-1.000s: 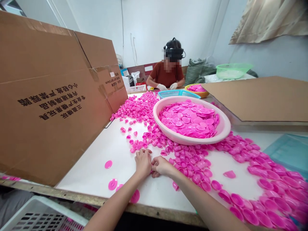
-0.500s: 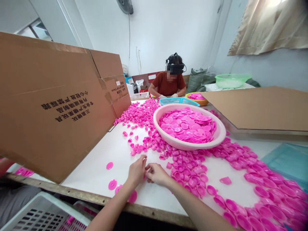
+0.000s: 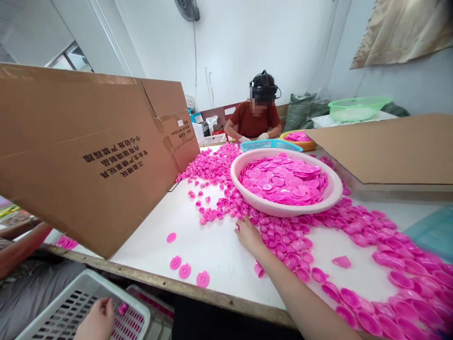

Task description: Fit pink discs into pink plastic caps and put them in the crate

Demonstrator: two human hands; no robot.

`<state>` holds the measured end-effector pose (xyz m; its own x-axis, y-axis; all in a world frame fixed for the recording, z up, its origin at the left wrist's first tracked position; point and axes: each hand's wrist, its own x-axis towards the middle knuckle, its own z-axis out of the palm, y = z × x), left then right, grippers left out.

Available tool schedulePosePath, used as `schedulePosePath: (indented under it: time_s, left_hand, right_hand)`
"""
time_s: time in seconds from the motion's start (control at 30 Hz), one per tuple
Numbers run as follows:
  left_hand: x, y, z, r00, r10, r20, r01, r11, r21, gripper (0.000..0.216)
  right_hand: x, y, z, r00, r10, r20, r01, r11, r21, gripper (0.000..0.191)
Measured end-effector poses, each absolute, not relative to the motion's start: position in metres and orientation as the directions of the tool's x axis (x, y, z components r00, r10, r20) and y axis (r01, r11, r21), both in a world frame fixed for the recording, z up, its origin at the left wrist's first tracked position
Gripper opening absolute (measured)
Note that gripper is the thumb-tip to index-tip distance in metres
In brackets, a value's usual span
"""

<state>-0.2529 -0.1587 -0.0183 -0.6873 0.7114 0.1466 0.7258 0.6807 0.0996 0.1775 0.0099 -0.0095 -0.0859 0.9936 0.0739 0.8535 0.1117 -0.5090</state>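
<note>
From the head view, the right hand (image 3: pixel 247 234) sits at the edge of the scattered pink plastic caps (image 3: pixel 279 245) on the white table (image 3: pixel 219 255), fingers curled down onto them; whether it pinches one can't be told. The left hand (image 3: pixel 97 320) is low over a white slotted plastic crate (image 3: pixel 83 302), fingers drawn together, a pink cap (image 3: pixel 122 309) just beside them – grip unclear. Flat pink discs (image 3: pixel 184 270) lie apart near the table's front edge, and a pink basin (image 3: pixel 286 208) piled with more sits beyond the right hand. Risks: a forearm dragging across could knock caps off the edge – and a slipping cap could miss the crate.
</note>
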Motion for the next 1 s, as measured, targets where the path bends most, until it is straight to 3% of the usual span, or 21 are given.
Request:
schedulePosePath:
  time_s: [0.1, 0.17, 0.3, 0.37, 0.43, 0.5, 0.6, 0.77, 0.9, 1.0]
  left_hand:
    - [-0.205, -0.113, -0.001, -0.569, 0.785, 0.246, 0.822, 0.554, 0.134, 0.024]
    - [-0.171, -0.077, 0.015, -0.472, 0.851, 0.230, 0.881, 0.446, 0.157, 0.028]
    - [-0.121, -0.022, 0.019, -0.369, 0.913, 0.174, 0.929, 0.368, 0.035, 0.039]
    - [-0.111, -0.009, 0.009, -0.363, 0.913, 0.188, 0.927, 0.375, -0.031, 0.039]
    - [-0.112, -0.003, -0.001, -0.322, 0.925, 0.203, 0.943, 0.332, -0.014, 0.037]
    - [-0.117, -0.001, -0.005, -0.272, 0.941, 0.199, 0.961, 0.256, 0.106, 0.034]
    - [-0.112, -0.007, 0.000, -0.216, 0.960, 0.175, 0.907, 0.131, 0.400, 0.028]
    - [-0.047, -0.016, 0.015, -0.040, 0.997, 0.061, 0.534, -0.031, 0.845, 0.029]
    - [0.006, -0.007, 0.011, 0.053, 0.998, -0.036, 0.340, 0.015, 0.940, 0.030]
    - [0.023, 0.001, 0.002, 0.050, 0.996, -0.067, 0.421, 0.040, 0.906, 0.025]
  right_hand:
    - [0.171, 0.008, -0.010, -0.129, 0.980, 0.152, 0.789, 0.194, -0.583, 0.023]
    - [0.167, 0.004, -0.009, -0.151, 0.965, 0.214, 0.724, 0.256, -0.641, 0.029]
    - [0.160, -0.009, -0.008, -0.252, 0.943, 0.215, 0.629, 0.329, -0.704, 0.040]
    - [0.157, -0.014, -0.007, -0.326, 0.924, 0.198, 0.600, 0.364, -0.712, 0.033]
    - [0.156, -0.015, -0.005, -0.378, 0.904, 0.203, 0.594, 0.404, -0.696, 0.026]
    - [0.155, -0.014, -0.004, -0.396, 0.896, 0.203, 0.621, 0.424, -0.660, 0.021]
    - [0.158, -0.010, -0.005, -0.384, 0.908, 0.167, 0.659, 0.396, -0.639, 0.019]
    - [0.166, -0.004, -0.003, -0.330, 0.929, 0.166, 0.601, 0.342, -0.722, 0.031]
    - [0.169, -0.001, -0.001, -0.310, 0.938, 0.155, 0.607, 0.321, -0.727, 0.026]
    - [0.169, 0.000, -0.003, -0.293, 0.949, 0.120, 0.635, 0.287, -0.717, 0.027]
